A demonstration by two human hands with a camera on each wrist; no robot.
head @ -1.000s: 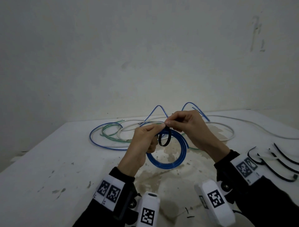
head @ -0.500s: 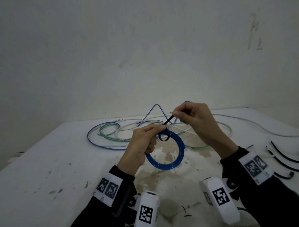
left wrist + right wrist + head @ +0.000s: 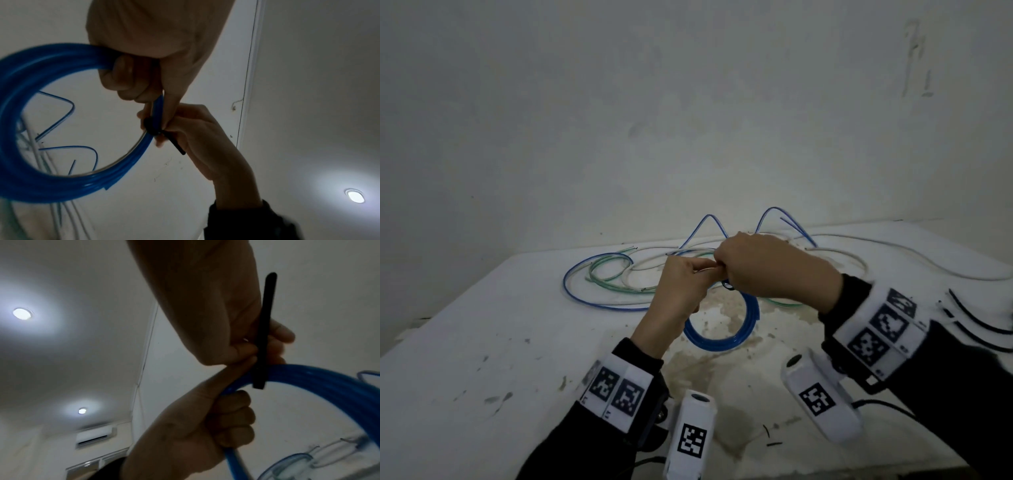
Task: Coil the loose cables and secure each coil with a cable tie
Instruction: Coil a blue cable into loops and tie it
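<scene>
A blue cable coil hangs above the white table, and my left hand grips its top with curled fingers. A black cable tie is wrapped snugly round the strands beside that grip. My right hand sits against the left and pinches the tie. In the left wrist view the tie bands the coil and its tail points out past the right hand. In the right wrist view the tail stands straight up from the coil, held between thumb and fingers.
Loose cables lie at the back of the table: a thin blue one, a green one and a white one. Spare black cable ties lie at the right edge. A stained patch spreads under the coil.
The tie's wide loop has been pulled tight round the blue coil. My right hand drew the tail up and away, then came back against my left hand.
</scene>
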